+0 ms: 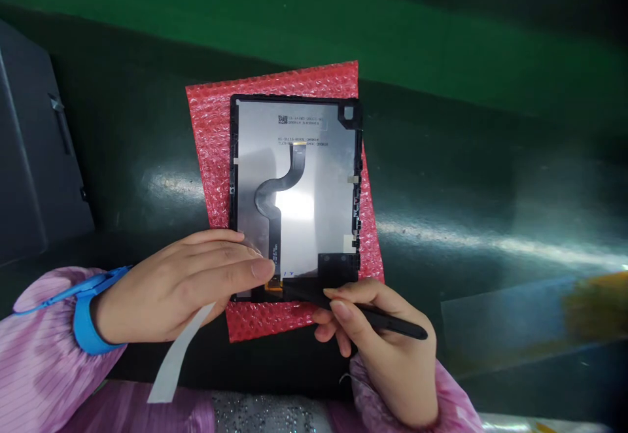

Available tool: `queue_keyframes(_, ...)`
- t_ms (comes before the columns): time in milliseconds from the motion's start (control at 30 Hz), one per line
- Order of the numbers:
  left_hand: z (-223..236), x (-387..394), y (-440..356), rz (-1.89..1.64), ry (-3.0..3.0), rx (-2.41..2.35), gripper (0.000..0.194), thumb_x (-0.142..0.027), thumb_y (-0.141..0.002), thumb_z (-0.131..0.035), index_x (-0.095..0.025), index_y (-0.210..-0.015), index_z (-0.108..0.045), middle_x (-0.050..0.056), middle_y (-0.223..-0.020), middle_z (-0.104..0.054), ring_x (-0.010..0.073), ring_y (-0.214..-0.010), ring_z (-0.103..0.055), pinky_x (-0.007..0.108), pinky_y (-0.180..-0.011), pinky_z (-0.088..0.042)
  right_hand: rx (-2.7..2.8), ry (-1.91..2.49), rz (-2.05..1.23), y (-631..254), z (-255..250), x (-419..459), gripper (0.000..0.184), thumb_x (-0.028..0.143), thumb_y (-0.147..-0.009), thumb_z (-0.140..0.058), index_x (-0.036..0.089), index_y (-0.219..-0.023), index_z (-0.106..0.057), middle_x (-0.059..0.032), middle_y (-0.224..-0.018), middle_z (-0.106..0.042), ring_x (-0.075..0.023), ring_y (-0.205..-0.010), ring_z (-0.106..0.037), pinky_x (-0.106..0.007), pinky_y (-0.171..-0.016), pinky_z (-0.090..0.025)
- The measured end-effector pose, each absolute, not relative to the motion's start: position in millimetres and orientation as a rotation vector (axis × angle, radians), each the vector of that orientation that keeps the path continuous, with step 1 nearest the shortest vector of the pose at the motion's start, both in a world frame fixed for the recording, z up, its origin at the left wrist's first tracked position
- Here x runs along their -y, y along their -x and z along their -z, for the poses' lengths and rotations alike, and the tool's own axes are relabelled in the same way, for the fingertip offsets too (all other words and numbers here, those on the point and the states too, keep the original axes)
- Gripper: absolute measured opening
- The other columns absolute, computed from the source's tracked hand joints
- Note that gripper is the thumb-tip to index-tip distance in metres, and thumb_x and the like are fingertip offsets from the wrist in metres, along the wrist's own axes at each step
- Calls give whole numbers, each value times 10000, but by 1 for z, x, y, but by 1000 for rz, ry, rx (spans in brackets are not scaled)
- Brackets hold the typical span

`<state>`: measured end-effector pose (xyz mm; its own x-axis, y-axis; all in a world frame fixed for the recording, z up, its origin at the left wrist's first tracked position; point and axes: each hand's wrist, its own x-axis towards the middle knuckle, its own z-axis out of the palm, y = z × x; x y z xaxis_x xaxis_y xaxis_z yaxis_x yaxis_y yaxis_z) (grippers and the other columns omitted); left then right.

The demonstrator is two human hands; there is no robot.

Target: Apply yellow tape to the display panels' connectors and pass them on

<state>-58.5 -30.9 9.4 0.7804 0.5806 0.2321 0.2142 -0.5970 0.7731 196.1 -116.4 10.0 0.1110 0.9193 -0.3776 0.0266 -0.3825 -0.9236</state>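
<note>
Table (432, 178), then red wrap (210, 178); panel (331, 207) on it, under left hand (181, 282): likely light, stiff, slick, fragile; I'd take its edges. Ribbon (265, 199), past left fingers, creases easily. Right hand (392, 354): fingers pinch tool (392, 323). Left fingers close together; grip on strip (179, 358) unclear.

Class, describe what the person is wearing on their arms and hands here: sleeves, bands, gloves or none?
Both sleeves are pinkish purple with thin lines, loose and gathered towards the wrist. The left hand has a bright blue band with a strap at its wrist. The right hand, like the left, is gloveless.
</note>
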Motion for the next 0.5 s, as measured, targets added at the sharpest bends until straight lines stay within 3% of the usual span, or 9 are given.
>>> queue_keyframes(133,-11,31,59,-611,-2199,-576,777,40,-916,-443,-270,-1563,-144,62,-1190,-718,190,-1148,-675,441,-1085,-517,950,1599,-1384,-195,-11,116,66,253,-846,-754,201,-809,-737,-32,-596,-748,-154,-411,-680,-150,-307,-485)
queue_keyframes(300,-13,30,58,-573,-2200,-590,604,27,-918,-445,-217,-1464,-357,82,-1213,-712,196,-1173,-664,421,-1100,-505,963,1617,-1389,-195,-12,113,86,260,-837,-754,192,-791,-728,-36,-584,-741,-162,-404,-677,-160,-296,-486)
queue_keyframes(500,-9,31,56,-590,-2309,-495,434,2,-945,-454,-185,-1336,-481,86,-1172,-734,224,-1246,-625,437,-1110,-498,984,1634,-1372,-194,-13,110,119,292,-840,-748,192,-783,-718,-36,-569,-735,-162,-376,-659,-173,-285,-488)
